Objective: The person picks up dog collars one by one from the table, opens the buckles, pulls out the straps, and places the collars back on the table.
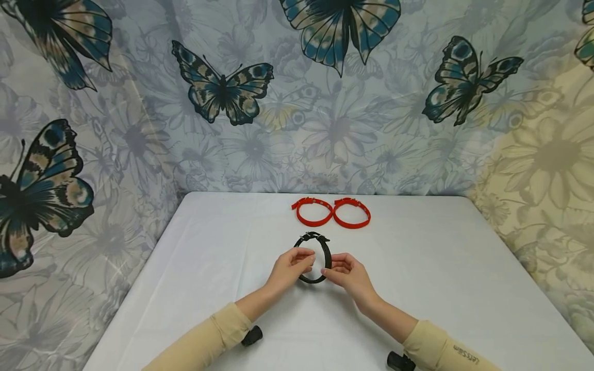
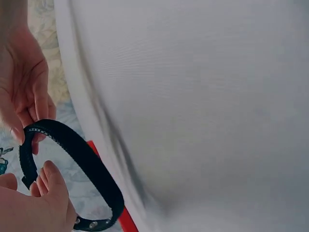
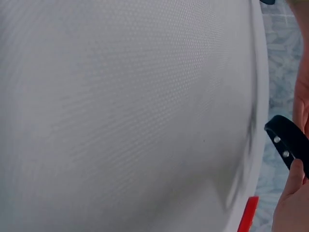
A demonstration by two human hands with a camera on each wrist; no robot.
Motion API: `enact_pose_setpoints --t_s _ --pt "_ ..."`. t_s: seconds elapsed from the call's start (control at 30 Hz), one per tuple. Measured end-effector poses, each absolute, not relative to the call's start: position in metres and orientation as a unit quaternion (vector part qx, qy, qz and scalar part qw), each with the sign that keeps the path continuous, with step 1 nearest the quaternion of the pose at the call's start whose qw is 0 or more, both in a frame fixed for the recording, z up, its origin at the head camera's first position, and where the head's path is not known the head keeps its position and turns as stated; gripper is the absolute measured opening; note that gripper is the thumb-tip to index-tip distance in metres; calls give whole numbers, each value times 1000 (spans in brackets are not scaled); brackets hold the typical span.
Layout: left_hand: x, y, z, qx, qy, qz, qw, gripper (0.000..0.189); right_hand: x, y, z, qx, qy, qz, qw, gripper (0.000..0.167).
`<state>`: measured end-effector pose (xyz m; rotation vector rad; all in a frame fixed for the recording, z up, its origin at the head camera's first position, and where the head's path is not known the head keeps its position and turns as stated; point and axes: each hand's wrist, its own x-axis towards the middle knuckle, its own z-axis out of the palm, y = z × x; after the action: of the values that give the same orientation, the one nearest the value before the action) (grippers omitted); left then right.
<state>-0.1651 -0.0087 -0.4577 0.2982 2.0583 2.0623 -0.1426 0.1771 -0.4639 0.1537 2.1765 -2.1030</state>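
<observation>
A black buckled collar (image 1: pixel 328 256), closed into a loop, is held up above the table between both hands. My left hand (image 1: pixel 289 268) pinches the loop's left side, and my right hand (image 1: pixel 353 281) grips its right side between thumb and fingers. The buckle (image 1: pixel 308 236) is at the top of the loop. Metal eyelets (image 2: pixel 93 224) show along the band in the left wrist view. Seen from the right wrist, the collar (image 3: pixel 291 140) is partly cut off by the frame edge, with the right thumb against it.
Two red buckled collars (image 1: pixel 313 223) (image 1: pixel 352 225) lie side by side near the back edge of the white-covered table (image 1: pixel 223 232). Butterfly-printed cloth (image 1: pixel 343 129) hangs behind. Dark cylindrical objects (image 1: pixel 252 336) (image 1: pixel 400 361) show beneath the sleeves.
</observation>
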Motion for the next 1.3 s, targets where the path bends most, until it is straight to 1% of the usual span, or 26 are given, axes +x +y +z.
enact_pose_setpoints --t_s 0.17,0.3,0.43,0.67,0.87,1.0,1.2,1.3 --pt "-176 2 -457 43 652 744 140 37 -141 175 -465 36 734 -676 47 42" --pt "-180 8 -455 18 627 762 160 38 -140 173 -465 22 746 -664 42 41" --pt "-181 9 -456 5 611 774 168 37 -139 170 -465 16 754 -656 39 41" --pt "-181 6 -455 8 602 780 170 32 -140 171 -467 3 767 -641 40 38" --pt "-180 1 -454 12 599 782 171 29 -139 172 -467 -10 752 -655 65 36" --pt "-180 -4 -452 12 589 790 172 28 -140 175 -467 12 727 -681 83 38" --pt "-180 -13 -450 13 583 794 173 26 -146 181 -467 43 715 -692 90 36" --pt "-180 -18 -452 10 583 791 183 24 -149 185 -469 50 715 -690 96 37"
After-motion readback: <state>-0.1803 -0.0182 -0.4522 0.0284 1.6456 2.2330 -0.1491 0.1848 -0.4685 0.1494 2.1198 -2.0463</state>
